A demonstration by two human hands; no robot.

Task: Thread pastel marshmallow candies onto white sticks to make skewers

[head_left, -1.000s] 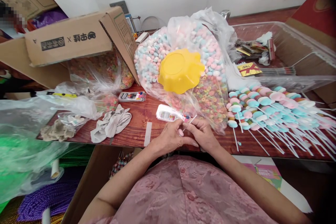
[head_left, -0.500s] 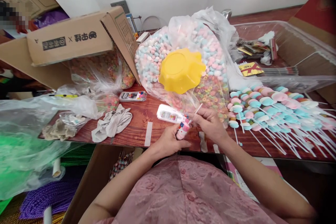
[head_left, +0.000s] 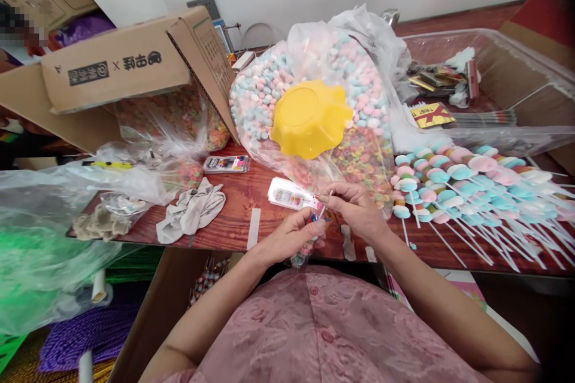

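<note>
While both hands meet at the table edge, I read a pinch grip
Left hand [head_left: 291, 236] fingers closed around a candy skewer [head_left: 309, 242], mostly hidden; right hand [head_left: 354, 209] pinches its thin white stick [head_left: 324, 206]

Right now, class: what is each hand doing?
Left hand: closed on a candy stick.
Right hand: pinching the stick's white end.

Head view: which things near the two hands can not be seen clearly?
- Thin white stick: only a short end shows; the right hand and left hand cover the rest.
- Small coloured sweets under the left hand: mostly hidden, too small to identify.
- White printed packet on the red-brown wooden table: print too small to read.
</note>
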